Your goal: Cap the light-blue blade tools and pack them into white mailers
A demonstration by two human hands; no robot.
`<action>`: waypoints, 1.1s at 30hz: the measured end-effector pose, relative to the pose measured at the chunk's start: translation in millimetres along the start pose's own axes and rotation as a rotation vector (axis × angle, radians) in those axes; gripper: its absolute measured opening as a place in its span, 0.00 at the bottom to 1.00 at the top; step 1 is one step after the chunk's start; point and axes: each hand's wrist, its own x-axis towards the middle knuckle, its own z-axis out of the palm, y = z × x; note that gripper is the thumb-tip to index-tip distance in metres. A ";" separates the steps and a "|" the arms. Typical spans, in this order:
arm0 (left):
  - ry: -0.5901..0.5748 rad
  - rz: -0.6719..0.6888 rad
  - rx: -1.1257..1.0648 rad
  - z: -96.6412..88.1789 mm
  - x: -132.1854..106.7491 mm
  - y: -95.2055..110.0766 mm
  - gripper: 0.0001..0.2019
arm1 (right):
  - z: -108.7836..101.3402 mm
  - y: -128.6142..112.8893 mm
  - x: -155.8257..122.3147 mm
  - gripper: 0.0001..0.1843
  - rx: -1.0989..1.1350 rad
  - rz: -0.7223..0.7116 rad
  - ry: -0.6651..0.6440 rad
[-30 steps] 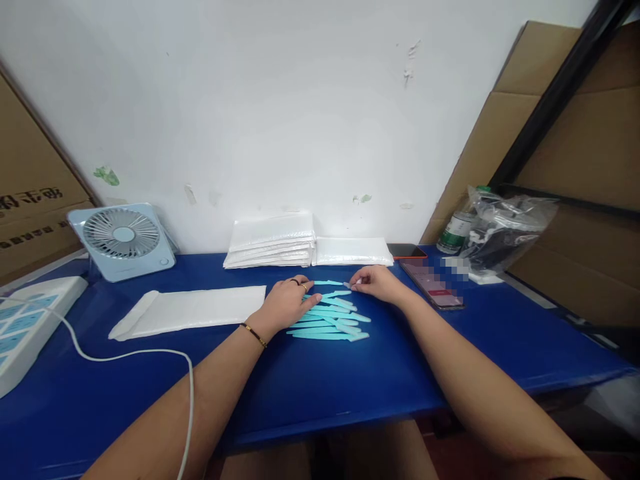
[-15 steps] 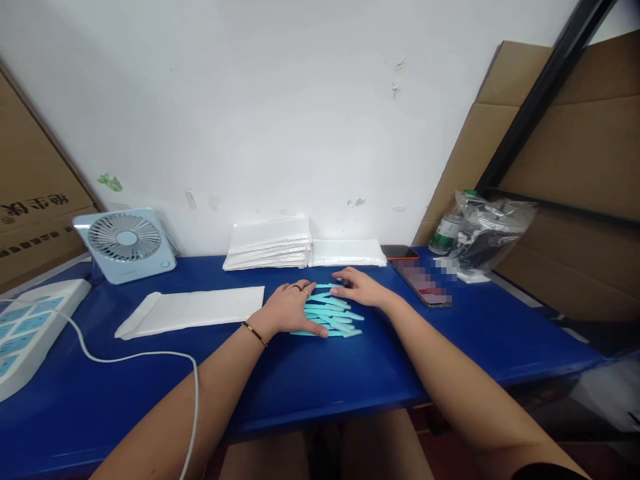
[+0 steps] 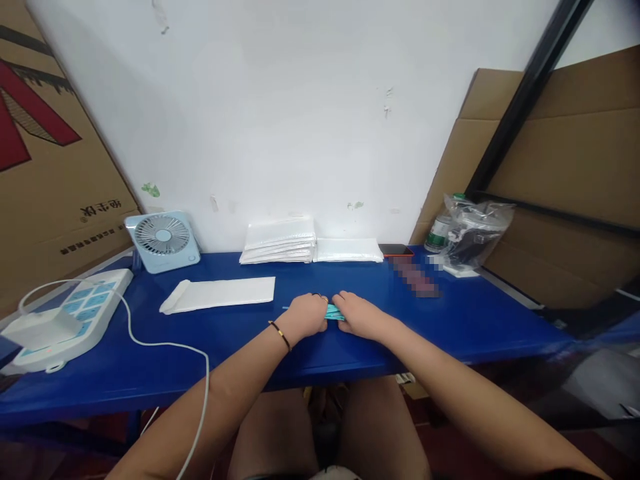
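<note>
A bundle of slim turquoise plastic sticks (image 3: 334,313) lies at the middle of the blue table, mostly covered by my hands. My left hand (image 3: 309,314) is wrapped round the left end of the bundle. On the right, my right hand (image 3: 361,315) has its fingers curled round the other end. Between the two hands only a short stretch of the sticks shows. To the left lies a flat white padded mailer (image 3: 225,293), its flap end pointing left.
Against the wall are a stack of white padded mailers (image 3: 277,243) and a lower pile (image 3: 349,250). A fan (image 3: 163,237) and a power strip (image 3: 100,320) with a white cable (image 3: 165,345) stand left. Right are phones (image 3: 396,250), a bottle (image 3: 438,233) and a clear bag (image 3: 477,233).
The turquoise sticks were spread out under my open hands. Now they are gathered together, and both hands have closed round them. The view has also shifted.
</note>
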 end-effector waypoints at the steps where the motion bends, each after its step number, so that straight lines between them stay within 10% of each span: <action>1: -0.007 -0.015 -0.001 -1.3 0.6 2.4 0.12 | -0.6 0.0 1.9 0.13 0.000 -0.006 -0.033; 8: 0.097 -0.075 0.010 -5.6 3.2 7.3 0.11 | -12.7 5.7 -4.2 0.19 0.100 0.022 0.024; 15: 0.115 -0.103 -0.020 -5.8 5.2 19.0 0.15 | -5.0 19.0 -24.3 0.34 1.064 0.423 0.747; 22: 0.145 -0.091 -0.104 -11.5 7.1 40.4 0.14 | 9.3 -7.7 -12.4 0.36 1.241 0.489 0.796; 26: 0.287 -0.126 -0.540 -17.1 10.4 39.7 0.11 | -9.6 -12.7 -15.6 0.38 1.336 0.191 0.778; 33: 0.136 0.154 -1.242 -26.0 4.7 34.9 0.09 | -36.5 -9.2 -19.9 0.32 1.371 -0.071 0.304</action>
